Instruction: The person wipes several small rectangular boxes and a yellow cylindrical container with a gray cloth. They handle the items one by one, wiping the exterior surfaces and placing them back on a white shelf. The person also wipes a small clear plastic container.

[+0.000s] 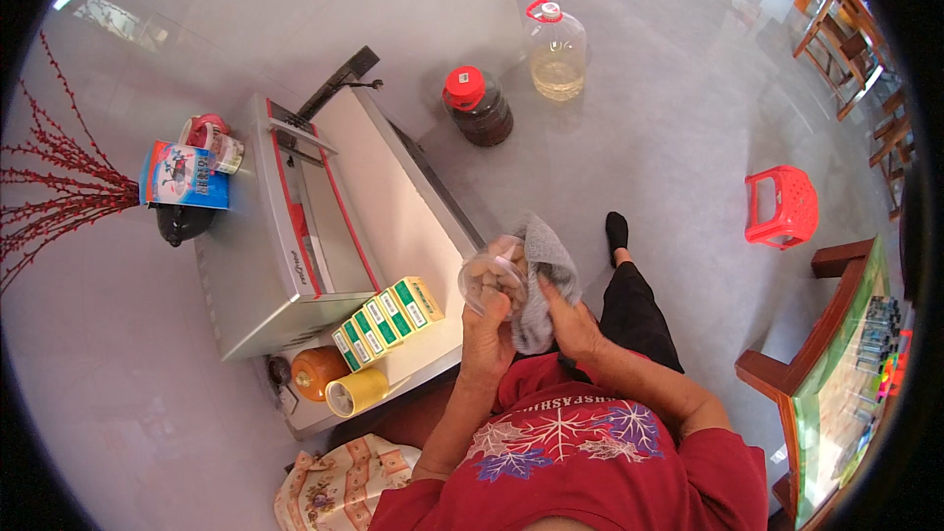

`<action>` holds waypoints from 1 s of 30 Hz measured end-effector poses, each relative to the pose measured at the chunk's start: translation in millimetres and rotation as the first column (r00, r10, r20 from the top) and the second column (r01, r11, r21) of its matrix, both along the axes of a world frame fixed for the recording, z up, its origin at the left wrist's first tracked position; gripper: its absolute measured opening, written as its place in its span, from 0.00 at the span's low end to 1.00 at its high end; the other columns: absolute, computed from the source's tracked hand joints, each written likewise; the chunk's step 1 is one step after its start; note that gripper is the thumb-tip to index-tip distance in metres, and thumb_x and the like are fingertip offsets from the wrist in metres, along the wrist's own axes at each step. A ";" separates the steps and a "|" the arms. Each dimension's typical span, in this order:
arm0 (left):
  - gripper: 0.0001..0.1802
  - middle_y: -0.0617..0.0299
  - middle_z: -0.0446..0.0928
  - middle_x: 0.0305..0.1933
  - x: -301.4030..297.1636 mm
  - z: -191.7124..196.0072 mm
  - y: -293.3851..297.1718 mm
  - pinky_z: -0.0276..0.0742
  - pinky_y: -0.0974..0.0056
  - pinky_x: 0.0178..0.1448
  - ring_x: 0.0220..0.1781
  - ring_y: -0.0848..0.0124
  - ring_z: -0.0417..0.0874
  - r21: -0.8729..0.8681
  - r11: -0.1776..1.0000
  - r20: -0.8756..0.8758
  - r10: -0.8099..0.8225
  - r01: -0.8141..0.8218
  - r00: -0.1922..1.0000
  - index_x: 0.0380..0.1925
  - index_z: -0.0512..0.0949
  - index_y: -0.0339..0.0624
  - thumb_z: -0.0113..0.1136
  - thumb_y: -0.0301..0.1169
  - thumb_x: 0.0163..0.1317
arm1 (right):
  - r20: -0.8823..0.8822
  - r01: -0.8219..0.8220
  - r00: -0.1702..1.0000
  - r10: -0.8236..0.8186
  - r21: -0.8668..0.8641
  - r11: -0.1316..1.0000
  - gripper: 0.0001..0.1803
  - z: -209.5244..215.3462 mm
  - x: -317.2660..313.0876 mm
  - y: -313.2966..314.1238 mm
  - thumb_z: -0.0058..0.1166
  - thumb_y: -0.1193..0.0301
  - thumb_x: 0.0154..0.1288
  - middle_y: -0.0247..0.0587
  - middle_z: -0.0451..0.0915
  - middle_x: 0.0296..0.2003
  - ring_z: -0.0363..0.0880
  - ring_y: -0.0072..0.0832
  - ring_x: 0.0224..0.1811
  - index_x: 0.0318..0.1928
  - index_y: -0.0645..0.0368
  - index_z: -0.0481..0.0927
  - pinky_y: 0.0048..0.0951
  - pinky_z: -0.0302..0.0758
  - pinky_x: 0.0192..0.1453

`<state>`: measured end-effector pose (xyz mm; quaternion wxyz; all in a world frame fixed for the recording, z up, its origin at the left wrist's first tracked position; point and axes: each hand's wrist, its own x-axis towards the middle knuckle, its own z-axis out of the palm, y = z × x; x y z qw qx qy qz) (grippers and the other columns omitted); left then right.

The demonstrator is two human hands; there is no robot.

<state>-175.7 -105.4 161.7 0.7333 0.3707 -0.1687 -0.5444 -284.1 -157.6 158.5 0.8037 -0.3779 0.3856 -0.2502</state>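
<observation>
In front of my body, my left hand (488,336) grips a clear, round container (476,273) with its thumb on the near side. Tan shapes show through its wall; I cannot tell whether they are contents or my fingers behind it. My right hand (574,326) is closed on a grey cloth (553,254), which lies against the container's right side and hangs down between my hands. Part of my right fingers is hidden by the cloth.
Left stands a white-topped counter (423,226) with a silver cabinet (270,280), yellow-green boxes (388,320), a yellow cup (358,392) and an orange jar (320,372). A red-lidded jar (479,118) and large bottle (559,64) are on the floor; a red stool (782,205) stands right.
</observation>
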 end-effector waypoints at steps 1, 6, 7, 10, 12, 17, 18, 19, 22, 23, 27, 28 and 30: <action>0.37 0.58 0.65 0.59 -2.7 5.5 -0.6 0.65 0.63 0.62 0.59 0.66 0.68 -0.020 1.000 -0.029 -0.014 0.013 0.999 0.60 0.57 0.38 0.64 0.33 0.53 | 0.050 0.091 0.995 -0.089 -0.042 0.995 0.26 0.0 2.5 -5.8 0.44 0.59 0.67 0.42 0.70 0.53 0.66 0.27 0.56 0.58 0.65 0.66 0.26 0.60 0.62; 0.44 0.54 0.64 0.59 0.6 0.5 5.4 0.65 0.60 0.62 0.59 0.64 0.68 0.008 0.998 0.055 -0.069 0.069 0.996 0.65 0.49 0.37 0.64 0.26 0.51 | 0.202 -0.009 0.979 0.002 0.032 0.999 0.21 12.3 -2.1 -42.5 0.48 0.61 0.65 0.37 0.77 0.42 0.73 0.22 0.44 0.50 0.66 0.73 0.25 0.69 0.51; 0.46 0.53 0.64 0.59 0.0 -1.2 5.9 0.66 0.59 0.62 0.59 0.64 0.68 0.017 0.997 0.085 -0.072 0.070 0.994 0.66 0.47 0.37 0.64 0.24 0.50 | 0.206 -0.046 0.978 0.032 0.061 0.997 0.20 13.5 -1.0 -50.0 0.49 0.62 0.64 0.36 0.77 0.40 0.74 0.21 0.42 0.48 0.66 0.74 0.24 0.70 0.49; 0.49 0.53 0.63 0.59 -3.8 1.4 12.0 0.68 0.60 0.61 0.58 0.64 0.69 0.115 0.983 0.168 -0.161 0.143 0.972 0.67 0.43 0.38 0.64 0.19 0.49 | 0.143 -0.123 0.982 0.121 0.002 0.992 0.17 17.3 3.5 -66.7 0.51 0.62 0.62 0.32 0.78 0.33 0.73 0.18 0.34 0.42 0.64 0.77 0.23 0.71 0.41; 0.49 0.51 0.64 0.59 -5.6 -4.4 13.8 0.70 0.62 0.58 0.57 0.64 0.71 0.124 0.982 0.187 -0.163 0.141 0.969 0.67 0.44 0.38 0.63 0.18 0.49 | 0.026 -0.243 0.969 0.247 -0.101 0.965 0.16 14.9 2.6 -74.6 0.51 0.62 0.61 0.32 0.78 0.32 0.72 0.17 0.33 0.41 0.63 0.77 0.24 0.71 0.39; 0.42 0.52 0.68 0.56 2.6 -9.8 9.8 0.72 0.62 0.57 0.54 0.64 0.74 0.125 0.992 0.286 -0.013 -0.024 0.958 0.63 0.52 0.36 0.63 0.17 0.49 | 0.034 -0.083 0.996 0.088 -0.117 0.990 0.16 -1.2 1.6 -51.4 0.51 0.63 0.61 0.33 0.78 0.31 0.73 0.19 0.34 0.41 0.65 0.77 0.23 0.71 0.40; 0.40 0.52 0.68 0.55 5.7 -11.7 9.3 0.72 0.62 0.57 0.53 0.64 0.74 0.163 0.985 0.213 0.014 -0.050 0.977 0.61 0.55 0.35 0.63 0.18 0.49 | 0.108 -0.032 0.993 0.039 -0.064 0.997 0.16 -10.2 0.7 -42.7 0.51 0.64 0.62 0.34 0.78 0.33 0.73 0.19 0.35 0.43 0.64 0.76 0.23 0.71 0.41; 0.37 0.53 0.69 0.54 9.1 -13.9 9.1 0.73 0.62 0.57 0.53 0.64 0.74 0.200 0.977 0.139 0.046 -0.073 0.989 0.59 0.58 0.35 0.63 0.18 0.49 | 0.178 0.014 0.984 -0.012 -0.010 1.000 0.16 -25.2 0.3 -33.8 0.51 0.65 0.62 0.34 0.78 0.34 0.73 0.19 0.37 0.45 0.64 0.76 0.23 0.71 0.42; 0.29 0.55 0.72 0.51 10.1 -13.8 5.5 0.74 0.61 0.55 0.52 0.65 0.75 0.186 0.976 -0.032 0.125 -0.117 0.992 0.54 0.64 0.34 0.60 0.19 0.50 | 0.240 0.055 0.968 -0.068 0.059 0.997 0.19 -43.6 -5.3 -11.0 0.50 0.66 0.64 0.35 0.77 0.41 0.73 0.21 0.41 0.53 0.61 0.71 0.24 0.71 0.46; 0.28 0.55 0.72 0.51 11.0 -14.1 5.8 0.75 0.61 0.55 0.52 0.65 0.75 0.199 0.972 -0.066 0.137 -0.122 0.988 0.54 0.64 0.34 0.60 0.19 0.50 | 0.234 0.061 0.969 -0.081 0.091 0.994 0.19 -43.1 -7.2 -4.6 0.50 0.66 0.64 0.35 0.76 0.42 0.73 0.21 0.42 0.53 0.61 0.70 0.24 0.71 0.47; 0.37 0.54 0.71 0.53 13.6 -13.4 9.8 0.73 0.64 0.56 0.53 0.67 0.74 0.197 0.980 0.053 -0.052 0.040 0.997 0.61 0.58 0.35 0.61 0.18 0.49 | 0.228 0.104 0.954 -0.193 0.352 0.930 0.20 -32.9 -13.7 -6.2 0.50 0.66 0.64 0.38 0.76 0.43 0.74 0.24 0.44 0.54 0.62 0.69 0.26 0.72 0.47; 0.40 0.54 0.71 0.54 14.3 -13.5 10.5 0.73 0.64 0.56 0.54 0.67 0.74 0.201 0.975 0.137 -0.121 0.093 0.983 0.63 0.55 0.35 0.61 0.17 0.49 | 0.245 0.119 0.940 -0.238 0.417 0.901 0.20 -27.4 -13.4 -13.2 0.50 0.66 0.64 0.38 0.76 0.43 0.75 0.24 0.44 0.53 0.62 0.70 0.26 0.72 0.46; 0.50 0.52 0.65 0.60 15.0 -9.8 12.4 0.71 0.64 0.57 0.57 0.65 0.72 0.224 0.955 0.183 -0.238 0.195 0.954 0.66 0.48 0.37 0.66 0.15 0.43 | 0.207 0.038 0.974 -0.095 0.264 0.964 0.18 -24.1 -15.9 -26.8 0.50 0.66 0.63 0.39 0.77 0.41 0.75 0.24 0.43 0.50 0.64 0.72 0.25 0.72 0.46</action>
